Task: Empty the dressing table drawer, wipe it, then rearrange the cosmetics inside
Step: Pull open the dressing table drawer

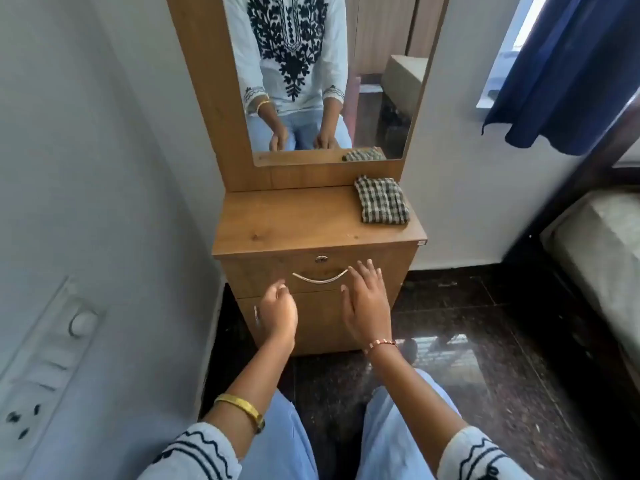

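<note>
Head view: a wooden dressing table [311,220] stands against the wall, its drawer [374,271] closed beneath the top, curved metal handle [320,279] at centre. Right hand [367,303] hovers open-fingered beside the handle; left hand [278,311] hangs loosely curled, holding nothing. Checked cloth [381,199] lies folded on top.

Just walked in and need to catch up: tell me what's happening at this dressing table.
A person sits facing the dressing table, both hands reaching toward its closed drawer. The right hand is open, fingers by the right end of the curved handle; the left hand hangs loosely curled, holding nothing. A folded checked cloth lies on top. Nothing has been emptied yet.
</note>
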Available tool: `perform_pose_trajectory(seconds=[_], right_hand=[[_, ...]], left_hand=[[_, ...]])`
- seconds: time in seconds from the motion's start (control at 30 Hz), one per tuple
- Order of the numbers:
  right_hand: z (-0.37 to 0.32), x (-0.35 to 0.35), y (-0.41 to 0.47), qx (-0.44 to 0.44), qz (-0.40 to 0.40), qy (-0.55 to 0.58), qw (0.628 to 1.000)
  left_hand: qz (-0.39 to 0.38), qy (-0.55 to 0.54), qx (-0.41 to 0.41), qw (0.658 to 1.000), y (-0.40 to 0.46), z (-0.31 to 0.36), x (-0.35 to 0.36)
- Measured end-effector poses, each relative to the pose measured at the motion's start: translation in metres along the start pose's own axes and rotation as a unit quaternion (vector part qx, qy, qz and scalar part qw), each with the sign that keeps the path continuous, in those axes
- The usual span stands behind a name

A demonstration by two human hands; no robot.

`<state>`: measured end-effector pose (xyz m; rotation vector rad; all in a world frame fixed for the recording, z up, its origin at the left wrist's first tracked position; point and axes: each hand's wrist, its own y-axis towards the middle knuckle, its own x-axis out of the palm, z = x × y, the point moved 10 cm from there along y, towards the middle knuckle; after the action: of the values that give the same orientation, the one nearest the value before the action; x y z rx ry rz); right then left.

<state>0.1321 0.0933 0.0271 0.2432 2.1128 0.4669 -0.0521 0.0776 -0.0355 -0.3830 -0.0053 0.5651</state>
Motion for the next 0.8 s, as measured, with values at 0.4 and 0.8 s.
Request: perform_pose_trajectory(seconds=[0.4,0.8], right_hand=[[0.056,0.115,-0.006,0.557,-0.097,0.563,0.603],[0.052,0.109,-0.006,0.515,-0.141,0.542,0.649]], left_hand=[[-0.117,-0.174,-0.254,0.944,0.033,-0.038,0.065],[-0.155,-0.117,-0.251,0.948,0.031,-0.046,0.066]])
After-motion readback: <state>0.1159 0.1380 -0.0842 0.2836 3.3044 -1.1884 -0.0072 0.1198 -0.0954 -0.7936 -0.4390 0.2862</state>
